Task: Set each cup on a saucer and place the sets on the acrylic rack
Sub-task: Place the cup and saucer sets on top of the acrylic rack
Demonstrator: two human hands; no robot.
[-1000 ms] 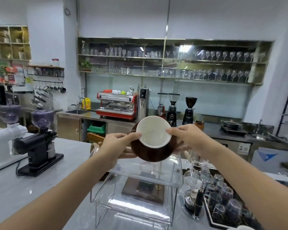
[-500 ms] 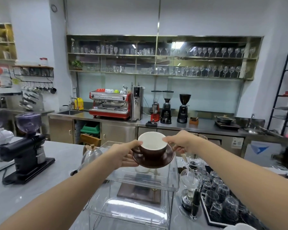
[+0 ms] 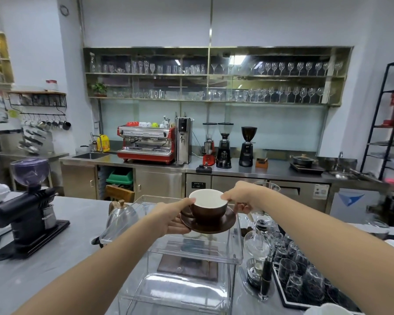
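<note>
A brown cup (image 3: 210,213) with a white inside stands upright on a brown saucer (image 3: 216,225). My left hand (image 3: 172,218) grips the saucer's left edge, its thumb on the cup's rim. At the right edge, my right hand (image 3: 242,196) pinches the cup's rim and the saucer. The set hovers just above the top shelf of the clear acrylic rack (image 3: 168,248), near its far right part. Whether the saucer touches the shelf I cannot tell. A second cup is dimly visible through the shelf under the saucer.
A black grinder (image 3: 29,212) stands at the left on the grey counter (image 3: 62,253). A metal kettle (image 3: 122,215) sits behind the rack's left corner. Right of the rack are a glass siphon brewer (image 3: 258,251) and a black tray (image 3: 289,302) with several glasses.
The cup and saucer, tilted towards me a second ago, are now level and have come down over the rack's top shelf. Both hands kept their hold.
</note>
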